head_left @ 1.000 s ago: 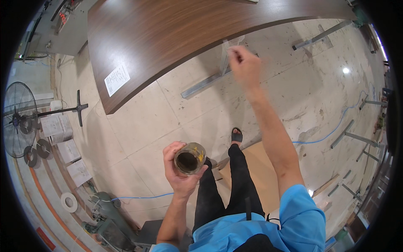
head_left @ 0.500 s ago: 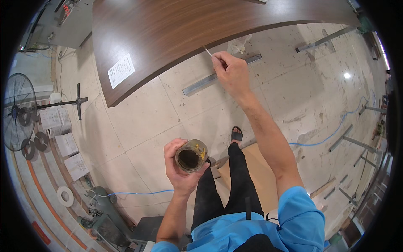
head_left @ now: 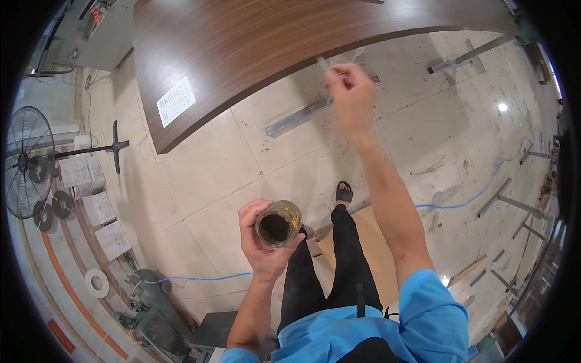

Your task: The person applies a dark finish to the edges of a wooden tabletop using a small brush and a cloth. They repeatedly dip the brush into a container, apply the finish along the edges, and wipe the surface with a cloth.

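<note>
My left hand (head_left: 261, 248) is wrapped round a dirty, open-topped round jar (head_left: 287, 209) with a dark inside and yellow marks on its side. It is held upright, well below the table edge. My right hand (head_left: 351, 91), smeared by motion, pinches a thin pale stick (head_left: 323, 63). The stick's far end is at the front edge of a brown wood-grain tabletop (head_left: 242, 54); blur hides whether it touches. A white printed label (head_left: 176, 101) lies on the tabletop's left corner.
A grey metal bar (head_left: 295, 118) lies on the floor under my right hand. A black fan (head_left: 27, 160) stands at the left, near papers (head_left: 97, 207) and a green gas cylinder (head_left: 157, 296). A blue hose (head_left: 472, 198) crosses the floor; metal frames (head_left: 514, 206) are at the right.
My right hand has moved to the right along the tabletop's edge with the stick and is now blurred. My left hand holds the jar in nearly the same place.
</note>
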{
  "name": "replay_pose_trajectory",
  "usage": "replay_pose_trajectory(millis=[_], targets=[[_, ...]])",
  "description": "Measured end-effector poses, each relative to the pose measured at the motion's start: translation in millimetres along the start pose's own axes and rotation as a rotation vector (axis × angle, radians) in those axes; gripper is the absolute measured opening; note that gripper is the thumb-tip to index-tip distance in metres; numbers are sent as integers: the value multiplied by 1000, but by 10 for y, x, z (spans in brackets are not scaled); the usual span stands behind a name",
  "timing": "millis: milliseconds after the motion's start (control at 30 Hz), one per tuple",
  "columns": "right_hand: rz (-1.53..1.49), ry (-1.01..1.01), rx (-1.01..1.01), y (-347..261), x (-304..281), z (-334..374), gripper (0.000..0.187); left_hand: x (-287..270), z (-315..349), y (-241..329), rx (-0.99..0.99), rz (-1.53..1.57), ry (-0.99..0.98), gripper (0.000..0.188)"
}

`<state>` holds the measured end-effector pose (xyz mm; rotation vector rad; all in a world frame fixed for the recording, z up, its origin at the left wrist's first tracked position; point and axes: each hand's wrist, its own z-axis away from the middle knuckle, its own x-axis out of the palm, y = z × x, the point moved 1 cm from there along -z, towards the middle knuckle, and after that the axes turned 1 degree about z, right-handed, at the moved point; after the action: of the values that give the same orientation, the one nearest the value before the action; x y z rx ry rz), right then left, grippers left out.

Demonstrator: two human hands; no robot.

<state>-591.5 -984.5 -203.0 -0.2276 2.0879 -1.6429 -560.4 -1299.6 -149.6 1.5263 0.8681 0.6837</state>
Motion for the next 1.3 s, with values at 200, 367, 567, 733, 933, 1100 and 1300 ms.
replay_pose_trajectory(millis=[200, 367, 567, 733, 933, 1100, 1300], targets=[[80, 6, -71, 88, 0, -49, 12, 7, -18, -9, -64, 60, -10, 77], [254, 46, -217, 133, -83, -118, 13, 29, -26, -18, -63, 57, -14, 78], [174, 216, -87, 252, -549, -440, 12, 41, -63, 1, -29, -2, -34, 79], [265, -5, -307, 282, -540, -523, 15, 149, -68, -15, -68, -40, -25, 83], [271, 397, -76, 354, -1019, -903, 14, 207, -63, -15, -49, -76, -47, 86], [252, 66, -182, 397, -801, -698, 14, 173, -96, -1, -64, -57, -30, 87], [152, 148, -89, 198, -661, -528, 12, 207, -157, 5, -29, -13, -42, 79]])
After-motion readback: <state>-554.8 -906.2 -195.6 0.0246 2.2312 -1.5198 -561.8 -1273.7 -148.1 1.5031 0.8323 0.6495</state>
